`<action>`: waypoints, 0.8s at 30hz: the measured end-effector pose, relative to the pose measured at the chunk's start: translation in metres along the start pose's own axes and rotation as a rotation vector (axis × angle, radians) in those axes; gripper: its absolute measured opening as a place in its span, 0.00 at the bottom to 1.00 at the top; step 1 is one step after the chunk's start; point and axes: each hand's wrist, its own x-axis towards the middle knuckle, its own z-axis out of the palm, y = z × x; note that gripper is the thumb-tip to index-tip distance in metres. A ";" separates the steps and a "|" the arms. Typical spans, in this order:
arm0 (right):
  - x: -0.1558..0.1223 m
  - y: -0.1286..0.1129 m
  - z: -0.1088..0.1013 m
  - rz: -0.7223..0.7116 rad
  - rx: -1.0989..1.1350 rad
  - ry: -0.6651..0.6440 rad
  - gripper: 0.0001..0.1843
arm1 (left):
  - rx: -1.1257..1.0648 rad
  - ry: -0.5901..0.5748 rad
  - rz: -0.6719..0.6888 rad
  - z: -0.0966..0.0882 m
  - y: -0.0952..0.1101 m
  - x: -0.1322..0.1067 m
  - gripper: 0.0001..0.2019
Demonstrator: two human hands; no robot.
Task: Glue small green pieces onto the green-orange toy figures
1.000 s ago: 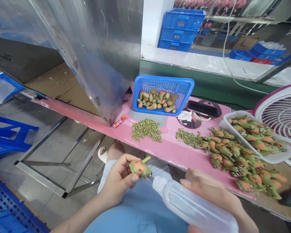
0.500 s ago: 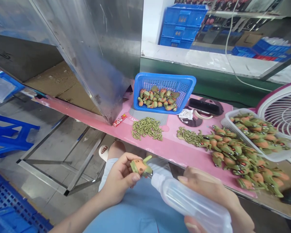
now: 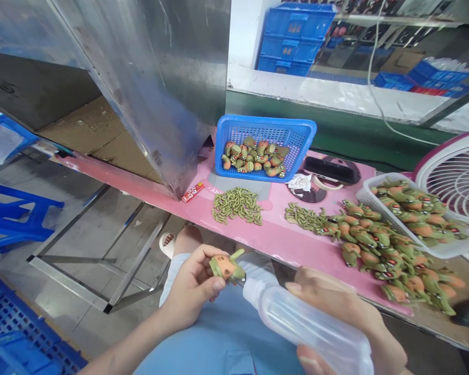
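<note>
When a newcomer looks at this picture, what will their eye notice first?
Probably the translucent bottle in the right hand, its tip pointed at the small green-and-orange figure in the left hand. Next, the blue basket of similar pieces on the pink table, and the large heap at the right.

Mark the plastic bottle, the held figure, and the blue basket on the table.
Plastic bottle (image 3: 307, 319), head view: middle of its translucent body.
Held figure (image 3: 223, 266), head view: its orange part.
Blue basket (image 3: 266, 120), head view: its far rim.
</note>
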 end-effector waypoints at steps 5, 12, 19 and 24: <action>0.002 -0.002 0.000 0.016 -0.009 0.009 0.13 | 0.004 0.007 0.005 -0.002 -0.001 -0.002 0.19; 0.001 -0.003 0.000 0.028 -0.037 0.030 0.12 | -0.007 0.007 -0.002 -0.001 -0.002 -0.001 0.18; 0.002 -0.003 -0.001 0.056 -0.065 0.016 0.12 | 0.009 0.015 -0.008 -0.002 -0.002 0.000 0.17; 0.002 -0.004 0.000 0.080 -0.074 0.015 0.11 | 0.015 0.019 -0.008 -0.001 -0.002 0.000 0.17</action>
